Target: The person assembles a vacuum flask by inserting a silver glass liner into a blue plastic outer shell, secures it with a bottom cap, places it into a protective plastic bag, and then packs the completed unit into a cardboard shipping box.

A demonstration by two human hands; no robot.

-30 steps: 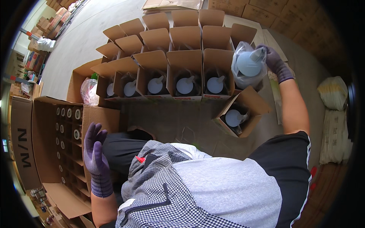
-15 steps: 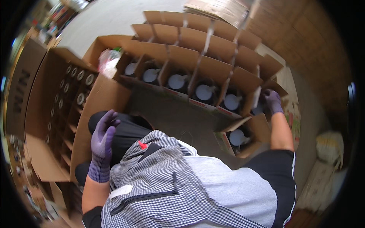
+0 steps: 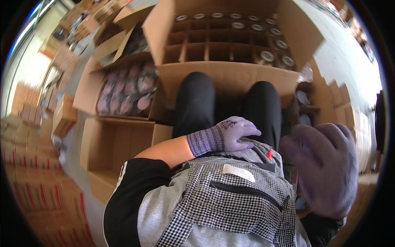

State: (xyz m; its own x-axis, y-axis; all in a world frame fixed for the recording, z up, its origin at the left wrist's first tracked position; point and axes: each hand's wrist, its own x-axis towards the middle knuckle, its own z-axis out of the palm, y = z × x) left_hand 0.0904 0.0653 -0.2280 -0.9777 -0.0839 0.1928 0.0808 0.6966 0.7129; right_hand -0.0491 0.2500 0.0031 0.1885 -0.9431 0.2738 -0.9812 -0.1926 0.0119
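Note:
My left hand [image 3: 234, 135], in a purple knit glove, lies across my lap over the checked apron [image 3: 242, 197]. Its fingers are stretched out and it holds nothing. Raised close to the camera at the right is my right hand [image 3: 323, 168], in a matching glove. Motion blurs its fingers, and no object shows in it. Beyond my knees stands a large open carton [image 3: 230, 71] with cardboard dividers [image 3: 205, 48]. Round-topped containers [image 3: 266, 56] fill some cells along its far and right sides. Neither hand touches this carton.
Left of my knees, a carton [image 3: 84, 96] holds plastic-wrapped items with pinkish round tops [image 3: 128, 86]. Nearer stands another open carton [image 3: 119, 144]. Divided cartons with pale-topped bottles [image 3: 303, 97] run along my right. Stacked boxes [image 3: 45, 189] line the left.
My view has swung left, bringing the large divided carton in front. My right hand has left the cartons at the right and come up close. My left hand has lowered onto my lap.

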